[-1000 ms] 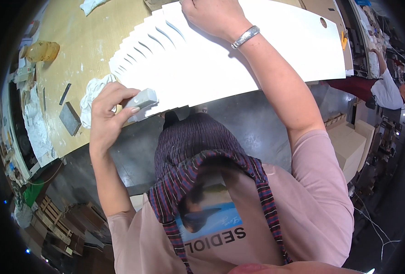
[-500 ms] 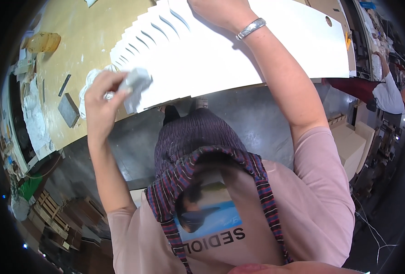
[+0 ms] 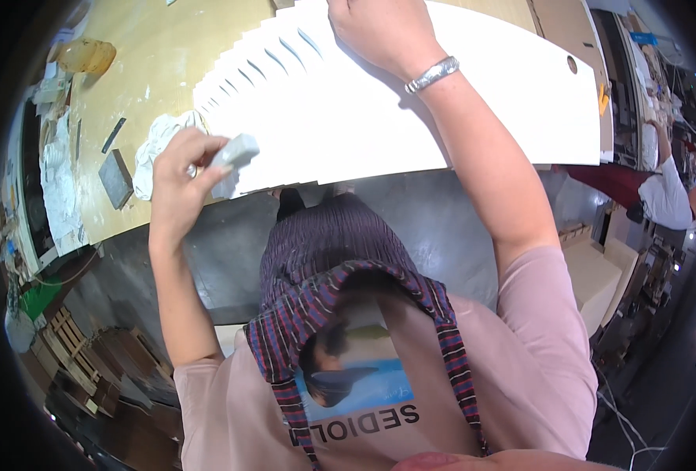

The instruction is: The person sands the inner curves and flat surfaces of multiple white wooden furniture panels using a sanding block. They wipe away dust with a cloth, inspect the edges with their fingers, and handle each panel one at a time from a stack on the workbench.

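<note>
Head view, looking down over the person's chest and striped apron to a workbench: the left hand pinches a small pale grey sanding block between thumb and fingertips, held against the near left corner of a fanned stack of white panels lying on the yellow-topped workbench. Compared with 1 second ago, the block has moved rightward and up from the bench edge onto the panel corner — a sign, I judge, that rubbing of the panel edges is under way. The right hand presses flat on the stack near the top of the frame, fingers spread but partly cut off, so its grip holds nothing; a silver bracelet circles the wrist. A crumpled white rag lies just beside the left hand. A dark flat block sits farther left — its kind is hard to tell. At far right, another person in white is small and blurred.
</note>
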Demonstrator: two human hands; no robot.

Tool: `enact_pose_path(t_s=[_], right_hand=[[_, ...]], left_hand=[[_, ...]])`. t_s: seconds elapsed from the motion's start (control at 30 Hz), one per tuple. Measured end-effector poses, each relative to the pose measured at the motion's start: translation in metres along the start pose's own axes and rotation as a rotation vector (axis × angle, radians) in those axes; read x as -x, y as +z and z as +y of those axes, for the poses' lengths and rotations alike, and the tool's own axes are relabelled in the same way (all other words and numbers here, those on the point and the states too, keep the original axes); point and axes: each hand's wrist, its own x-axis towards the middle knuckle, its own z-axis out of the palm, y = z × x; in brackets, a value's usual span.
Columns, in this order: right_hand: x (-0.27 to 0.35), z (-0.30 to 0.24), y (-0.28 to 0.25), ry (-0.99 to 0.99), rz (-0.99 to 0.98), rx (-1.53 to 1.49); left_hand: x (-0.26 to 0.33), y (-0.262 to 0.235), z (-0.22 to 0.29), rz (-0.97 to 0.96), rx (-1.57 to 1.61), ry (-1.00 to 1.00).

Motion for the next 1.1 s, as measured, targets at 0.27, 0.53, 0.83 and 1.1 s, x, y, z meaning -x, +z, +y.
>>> enact_pose_path(t_s=[0.27, 0.53, 0.83, 1.1], right_hand=[[0.002, -0.002, -0.001, -0.036, 0.038, 0.011], [0.000, -0.001, -0.002, -0.035, 0.047, -0.051], [0.001, -0.001, -0.002, 0.044, -0.144, -0.016], [0.000, 0.002, -0.004, 0.069, -0.175, -0.029]], left_hand=[[0.014, 0.010, 0.007, 0.118, 0.006, -0.117], [0.019, 0.025, 0.004, 0.244, 0.013, -0.188], [0.007, 0.034, -0.023, 0.299, 0.017, -0.177], [-0.012, 0.029, -0.026, 0.298, -0.015, -0.122]])
